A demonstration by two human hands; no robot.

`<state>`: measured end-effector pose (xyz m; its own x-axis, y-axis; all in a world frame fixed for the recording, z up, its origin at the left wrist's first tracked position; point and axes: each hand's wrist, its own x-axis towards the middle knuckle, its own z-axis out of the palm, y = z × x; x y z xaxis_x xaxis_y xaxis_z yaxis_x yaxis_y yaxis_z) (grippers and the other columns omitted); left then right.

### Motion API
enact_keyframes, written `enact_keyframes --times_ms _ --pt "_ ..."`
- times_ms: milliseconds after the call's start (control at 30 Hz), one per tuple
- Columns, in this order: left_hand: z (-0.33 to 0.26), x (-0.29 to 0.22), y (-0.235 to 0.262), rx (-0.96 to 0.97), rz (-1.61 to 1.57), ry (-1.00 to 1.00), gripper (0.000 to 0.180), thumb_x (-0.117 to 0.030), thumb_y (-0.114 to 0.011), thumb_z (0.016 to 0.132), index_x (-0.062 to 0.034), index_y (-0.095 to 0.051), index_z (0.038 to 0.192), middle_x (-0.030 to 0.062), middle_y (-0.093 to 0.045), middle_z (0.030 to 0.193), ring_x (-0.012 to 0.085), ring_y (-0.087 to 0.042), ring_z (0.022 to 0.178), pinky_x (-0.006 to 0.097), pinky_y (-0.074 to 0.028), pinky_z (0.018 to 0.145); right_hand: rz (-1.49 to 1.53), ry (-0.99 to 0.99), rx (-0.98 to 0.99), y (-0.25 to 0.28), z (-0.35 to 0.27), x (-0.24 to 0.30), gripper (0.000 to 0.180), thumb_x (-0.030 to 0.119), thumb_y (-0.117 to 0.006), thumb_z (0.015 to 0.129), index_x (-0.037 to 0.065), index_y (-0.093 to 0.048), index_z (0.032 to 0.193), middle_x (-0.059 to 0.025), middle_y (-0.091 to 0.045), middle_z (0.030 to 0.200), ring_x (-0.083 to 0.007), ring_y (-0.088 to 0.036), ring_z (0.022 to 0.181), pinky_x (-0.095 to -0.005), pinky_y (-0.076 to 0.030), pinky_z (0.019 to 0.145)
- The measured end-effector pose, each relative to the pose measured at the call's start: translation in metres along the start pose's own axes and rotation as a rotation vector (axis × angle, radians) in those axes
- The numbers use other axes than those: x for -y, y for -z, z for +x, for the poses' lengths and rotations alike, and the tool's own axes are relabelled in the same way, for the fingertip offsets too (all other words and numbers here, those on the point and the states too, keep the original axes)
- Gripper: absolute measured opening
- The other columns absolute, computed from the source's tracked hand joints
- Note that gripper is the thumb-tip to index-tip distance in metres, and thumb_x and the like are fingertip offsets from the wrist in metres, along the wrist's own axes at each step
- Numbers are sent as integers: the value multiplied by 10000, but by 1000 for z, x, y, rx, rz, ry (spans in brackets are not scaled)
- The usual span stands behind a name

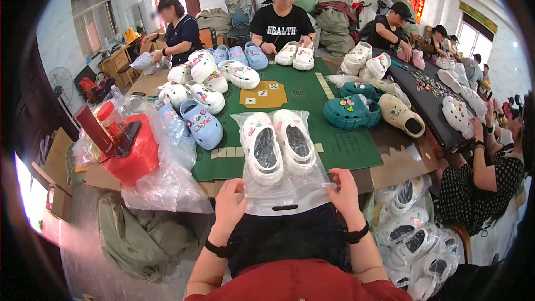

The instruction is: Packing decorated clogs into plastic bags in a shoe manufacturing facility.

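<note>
A pair of white clogs point(264, 175) with small charms lies side by side inside a clear plastic bag point(310, 187) at the table's near edge. The bag's pale top strip with a dark handle slot faces me. My left hand point(229, 203) is closed on the left corner of that strip. At the opposite corner, my right hand point(346, 193) pinches the bag between thumb and fingers. Dark wrapping shows inside the clogs' openings.
A green mat point(223, 166) covers much of the table. Blue clogs point(202, 125), teal clogs point(351, 112) and beige clogs point(400, 112) surround the bag. A red plastic bundle point(144, 159) stands left. Bagged clogs point(415, 239) are heaped low at right. Several people work around the tables.
</note>
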<state>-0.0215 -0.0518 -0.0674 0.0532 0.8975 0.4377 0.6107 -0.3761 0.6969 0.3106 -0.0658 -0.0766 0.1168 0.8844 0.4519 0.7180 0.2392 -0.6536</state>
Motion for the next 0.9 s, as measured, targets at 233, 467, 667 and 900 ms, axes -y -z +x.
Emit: enact_keyframes --times_ms 233,467,667,900 --pt "-28 3 17 -112 44 21 342 40 -599 767 -57 -585 1095 146 -615 1007 363 -628 920 425 -512 768 111 -171 88 20 -24 -2 364 67 -726 782 75 -634 1134 -58 -631 875 -188 -633 733 -313 -535 680" --pt "-38 7 12 -39 108 32 452 49 -521 768 -63 -531 1206 155 -600 1098 373 -621 959 429 -516 805 36 -104 37 9 -27 -1 411 36 -700 758 85 -623 1158 -72 -625 953 -186 -644 818 -327 -534 751" --pt "-28 19 38 433 -513 345 459 -61 -634 904 -71 -521 1349 102 -606 1243 181 -629 1090 318 -510 878 142 -74 156 35 -23 10 491 79 -761 737 60 -588 1196 -88 -622 1095 -274 -599 1063 -376 -511 881" --pt "1 42 38 117 -343 323 401 -139 -702 898 -38 -604 1274 114 -601 1223 190 -657 991 311 -516 859 201 233 -43 31 -4 63 386 56 -749 772 56 -628 1138 -131 -634 1173 -322 -579 1142 -402 -462 986"
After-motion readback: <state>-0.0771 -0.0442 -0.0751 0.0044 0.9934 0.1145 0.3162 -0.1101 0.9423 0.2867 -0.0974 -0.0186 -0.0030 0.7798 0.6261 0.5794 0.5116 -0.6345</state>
